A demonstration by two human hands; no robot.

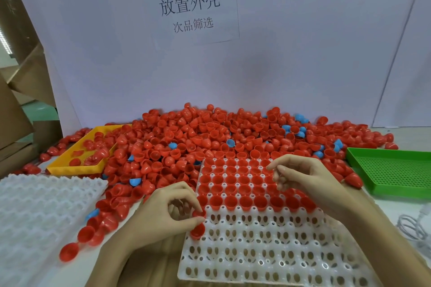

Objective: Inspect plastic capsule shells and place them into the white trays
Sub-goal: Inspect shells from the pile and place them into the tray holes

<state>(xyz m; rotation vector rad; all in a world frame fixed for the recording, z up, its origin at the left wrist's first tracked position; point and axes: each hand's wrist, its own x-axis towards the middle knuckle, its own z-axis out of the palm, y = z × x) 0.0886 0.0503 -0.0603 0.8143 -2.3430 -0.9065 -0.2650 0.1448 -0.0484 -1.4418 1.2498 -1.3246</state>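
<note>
Pinching a red shell point(197, 230) at the white tray point(268, 251)'s left edge, our left hand point(163, 214) curls round it; our right hand point(300, 177) hovers over the tray's filled far rows, fingers loosely spread, holding nothing.

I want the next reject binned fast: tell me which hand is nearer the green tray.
Right. The right hand hovers over the white tray's filled rows, just left of the green tray; the left hand is farther left.
</note>
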